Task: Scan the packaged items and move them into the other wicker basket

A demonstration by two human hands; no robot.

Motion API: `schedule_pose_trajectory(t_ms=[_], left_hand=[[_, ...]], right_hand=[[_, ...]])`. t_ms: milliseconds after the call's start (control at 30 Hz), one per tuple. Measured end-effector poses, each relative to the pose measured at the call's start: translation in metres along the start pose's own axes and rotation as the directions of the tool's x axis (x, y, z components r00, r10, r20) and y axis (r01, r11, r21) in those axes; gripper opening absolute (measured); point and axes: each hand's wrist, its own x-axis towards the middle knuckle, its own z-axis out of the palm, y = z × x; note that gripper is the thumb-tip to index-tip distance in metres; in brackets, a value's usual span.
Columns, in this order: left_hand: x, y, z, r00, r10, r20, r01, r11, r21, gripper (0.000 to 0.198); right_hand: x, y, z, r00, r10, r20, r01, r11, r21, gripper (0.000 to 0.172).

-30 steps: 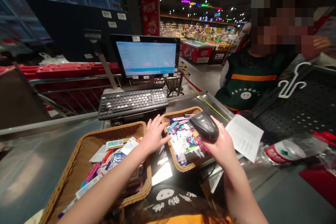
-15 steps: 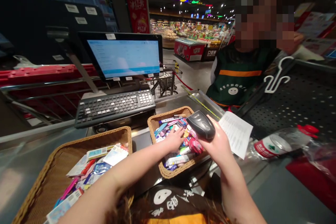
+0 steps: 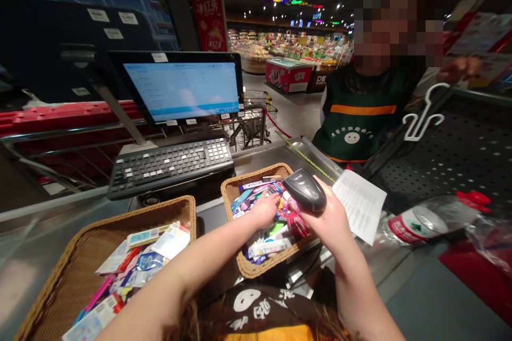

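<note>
A black handheld barcode scanner (image 3: 304, 190) is in my right hand (image 3: 328, 217), its rounded head over the right part of a small wicker basket (image 3: 256, 270). Small colourful candy packets (image 3: 272, 246) fill this basket. Inside it, my left hand (image 3: 264, 212) reaches down among the packets with bent, closed fingers. What the fingertips hold, if anything, is hidden. Close to my right hand is a round red-wrapped sweet (image 3: 296, 224). On the left, a larger wicker basket (image 3: 68, 272) holds flat packages (image 3: 148, 266), partly covered by my left forearm.
Behind the baskets are a keyboard (image 3: 172, 165) and a lit monitor (image 3: 184, 90). A printed sheet (image 3: 360, 205) and a clear bottle with a red cap (image 3: 424, 221) lie at the right. Across the counter stands a person in a green apron (image 3: 356, 122). A white hook (image 3: 424, 117) hangs on a perforated panel.
My left hand's fingers have curled in more among the packets. The scanner has barely moved. Across the counter, the person's raised hand has shifted right. The view has turned slightly.
</note>
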Motion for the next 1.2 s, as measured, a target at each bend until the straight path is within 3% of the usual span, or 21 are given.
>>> schedule_pose_trajectory(t_ms=[300,433,633,800,967,1200], left_hand=[[0.002,0.001,-0.02,0.995,-0.054,-0.088,0.052,0.998,-0.031,0.03],[-0.021,-0.01,-0.039,0.991,-0.064,-0.115,0.057,0.997,-0.059,0.014],[-0.067,-0.029,-0.073,0.966,-0.118,-0.228,0.095,0.989,-0.109,0.011],[-0.103,-0.038,-0.112,0.918,-0.194,-0.345,0.18,0.981,-0.073,0.013],[-0.144,-0.046,-0.148,0.838,-0.217,-0.501,0.244,0.97,-0.012,0.014],[-0.203,-0.054,-0.18,0.738,-0.202,-0.643,0.356,0.927,0.117,0.015]], right_hand=[[0.0,-0.001,-0.001,1.0,-0.001,-0.024,0.001,1.0,-0.008,0.056],[-0.001,-0.002,-0.005,1.0,0.005,-0.022,-0.005,1.0,-0.018,0.055],[0.003,-0.01,-0.003,1.0,-0.01,-0.014,0.01,0.999,-0.035,0.057],[0.014,-0.031,0.004,0.996,-0.092,0.005,0.092,0.995,-0.029,0.053],[0.023,-0.061,0.016,0.976,-0.219,0.002,0.219,0.976,-0.002,0.053],[0.025,-0.105,0.037,0.924,-0.379,0.039,0.38,0.925,-0.011,0.052]])
